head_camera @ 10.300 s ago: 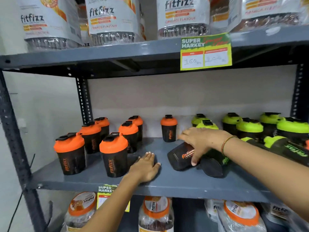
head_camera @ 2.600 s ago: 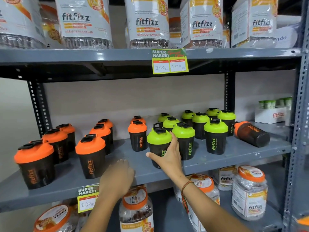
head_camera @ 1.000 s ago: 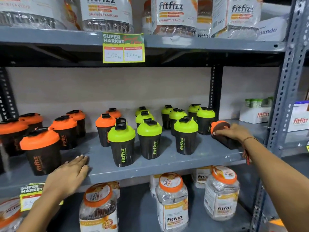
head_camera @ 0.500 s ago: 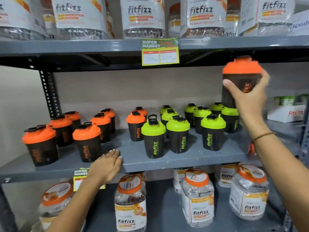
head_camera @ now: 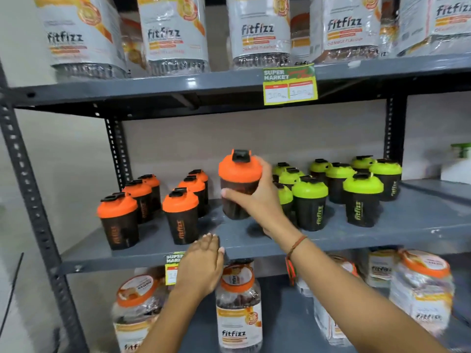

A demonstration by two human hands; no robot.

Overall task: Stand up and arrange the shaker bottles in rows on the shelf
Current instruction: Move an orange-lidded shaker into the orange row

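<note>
My right hand (head_camera: 257, 200) grips an orange-lidded black shaker bottle (head_camera: 239, 174), upright, just above the middle of the grey shelf (head_camera: 382, 233). Left of it stand several orange-lidded shakers (head_camera: 180, 217) in two rows. To its right stand several green-lidded shakers (head_camera: 309, 202), partly hidden behind my hand. My left hand (head_camera: 201, 266) rests flat on the shelf's front edge, fingers apart, holding nothing.
Large fitfizz jars (head_camera: 257, 29) fill the upper shelf, with a price tag (head_camera: 290, 84) on its edge. More jars (head_camera: 239, 309) stand on the lower shelf. A perforated upright post (head_camera: 33, 200) bounds the left side. A white box (head_camera: 458, 169) sits at far right.
My right hand has carried the orange-lidded shaker from high at the right down and left, between the orange and green groups. My left hand stays on the shelf edge.
</note>
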